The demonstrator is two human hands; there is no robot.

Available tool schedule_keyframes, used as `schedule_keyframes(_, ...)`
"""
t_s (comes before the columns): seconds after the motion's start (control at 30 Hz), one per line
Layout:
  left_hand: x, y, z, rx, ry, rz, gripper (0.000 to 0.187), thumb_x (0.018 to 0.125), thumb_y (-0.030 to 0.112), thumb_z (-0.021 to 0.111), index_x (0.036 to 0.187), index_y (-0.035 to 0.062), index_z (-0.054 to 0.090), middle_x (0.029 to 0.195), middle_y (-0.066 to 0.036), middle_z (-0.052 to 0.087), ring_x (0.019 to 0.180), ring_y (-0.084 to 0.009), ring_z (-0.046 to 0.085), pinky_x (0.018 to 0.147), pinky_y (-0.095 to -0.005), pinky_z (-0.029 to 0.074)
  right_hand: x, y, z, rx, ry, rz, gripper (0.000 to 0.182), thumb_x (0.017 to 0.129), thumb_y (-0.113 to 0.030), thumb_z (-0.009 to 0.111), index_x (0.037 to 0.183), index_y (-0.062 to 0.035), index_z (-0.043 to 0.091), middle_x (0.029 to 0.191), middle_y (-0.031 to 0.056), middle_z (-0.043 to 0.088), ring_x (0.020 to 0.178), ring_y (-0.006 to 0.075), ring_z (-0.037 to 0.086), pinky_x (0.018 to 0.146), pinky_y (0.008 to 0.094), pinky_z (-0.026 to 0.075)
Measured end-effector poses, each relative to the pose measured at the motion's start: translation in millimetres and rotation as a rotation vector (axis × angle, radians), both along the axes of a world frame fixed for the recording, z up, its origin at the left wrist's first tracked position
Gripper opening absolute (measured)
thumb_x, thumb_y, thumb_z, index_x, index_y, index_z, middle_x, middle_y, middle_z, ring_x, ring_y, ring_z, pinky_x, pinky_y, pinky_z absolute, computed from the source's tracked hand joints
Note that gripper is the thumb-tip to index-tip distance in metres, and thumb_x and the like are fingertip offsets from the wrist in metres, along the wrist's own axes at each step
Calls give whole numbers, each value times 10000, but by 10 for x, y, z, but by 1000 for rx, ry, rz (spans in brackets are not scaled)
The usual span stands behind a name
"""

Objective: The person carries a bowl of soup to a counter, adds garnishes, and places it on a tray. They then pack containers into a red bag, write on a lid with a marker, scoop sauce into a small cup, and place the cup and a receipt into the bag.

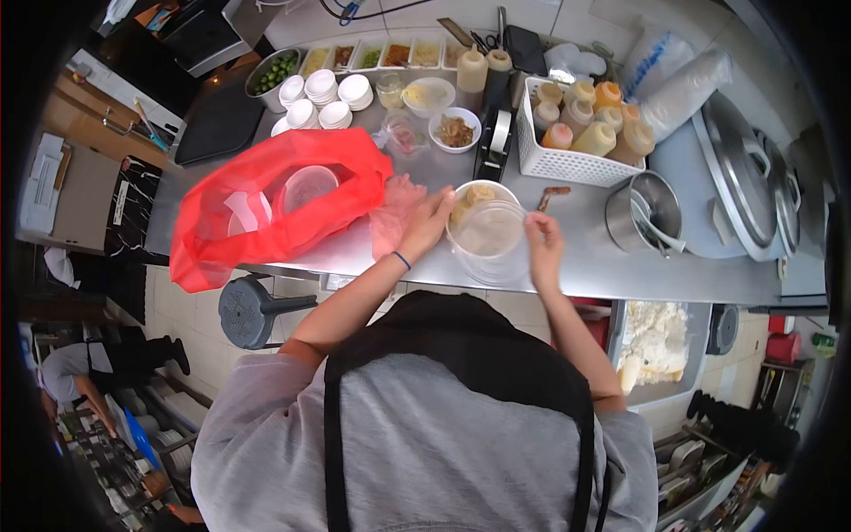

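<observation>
You are steadying the clear lidded tub (487,232) at the counter's (620,266) front edge, left hand (425,222) flat against its side, right hand (542,232) pinching the rim; press evenly all round.

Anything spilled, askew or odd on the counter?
Nothing spilled. One small oddity: a small brown scrap lies loose on the steel counter, between the white slotted basket of sauce bottles and the clear plastic container with lid that both hands hold.
</observation>
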State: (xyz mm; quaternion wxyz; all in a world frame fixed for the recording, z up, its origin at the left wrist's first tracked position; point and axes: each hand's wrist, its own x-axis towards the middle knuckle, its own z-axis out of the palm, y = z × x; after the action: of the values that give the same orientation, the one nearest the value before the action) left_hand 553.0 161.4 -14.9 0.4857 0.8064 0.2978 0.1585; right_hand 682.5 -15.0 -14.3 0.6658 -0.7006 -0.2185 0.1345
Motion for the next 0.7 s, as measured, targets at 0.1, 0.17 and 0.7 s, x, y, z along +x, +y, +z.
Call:
schedule_keyframes(0.1, 14, -312, -110, 100, -352, 114, 454, 855, 273, 518, 1186, -30, 445, 1154, -223, 499, 1066, -321, 492, 902, -341, 377, -248, 231, -107, 2, -171, -115, 143, 823, -135, 572, 896, -13, 560, 1024, 113, 550, 938, 204, 524, 802, 282, 415)
schedule_keyframes(0.17, 102, -306, -140, 114, -382, 170, 417, 857, 255, 510, 1166, -21, 466, 1125, -221, 517, 1038, -328, 508, 883, -348, 389, -243, 347, -84, -15, -331, -206, 150, 825, -127, 550, 899, 3, 547, 1013, 154, 556, 902, 254, 541, 787, 321, 421)
schedule_keyframes(0.7, 321, 172, -184, 103, 7, -7, 389, 867, 347, 458, 798, -4, 611, 764, -165, 594, 700, -326, 574, 622, -373, 434, 103, 505, -201, -333, -162, -11, 348, 838, -279, 546, 721, 45, 588, 646, 144, 514, 650, 247, 495, 612, 345, 395)
